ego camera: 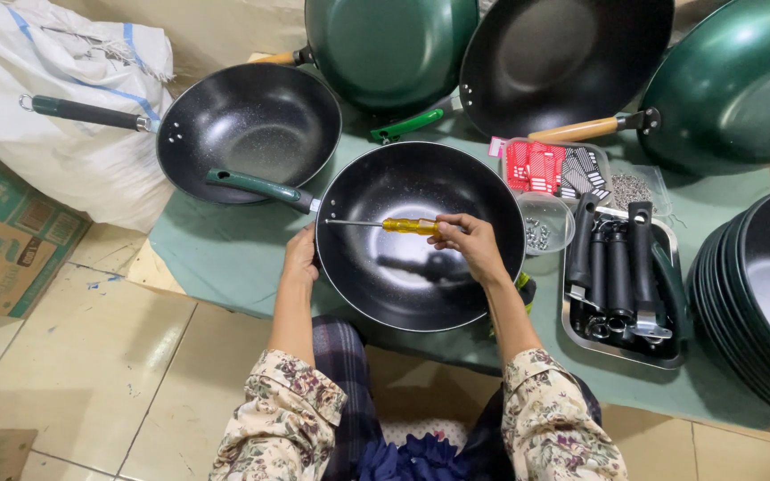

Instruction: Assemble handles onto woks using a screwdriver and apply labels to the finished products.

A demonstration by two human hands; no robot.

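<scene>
Wok (pixel 421 267), black inside, is sitting at the near edge of the green worktop (pixel 216 258), its green handle (pixel 260 187) pointing left. Left hand (pixel 299 256) is clamping the rim beside that handle, steadying it, while right hand (pixel 470 245) is closing around a yellow-handled screwdriver (pixel 398 225) aimed at the handle joint. A cardboard box (pixel 2 236), green and brown, is lying on the floor at left; small red-and-white packets (pixel 541 167) are filling a clear tub.

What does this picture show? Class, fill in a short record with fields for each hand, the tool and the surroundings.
Left hand: grips the rim of the black wok
Right hand: holds the yellow screwdriver
Tool: lies level, tip pointing at the handle joint
Handle: green, on the wok's left
Nearby: tray of black handles, small bowl of screws, stacked woks
</scene>
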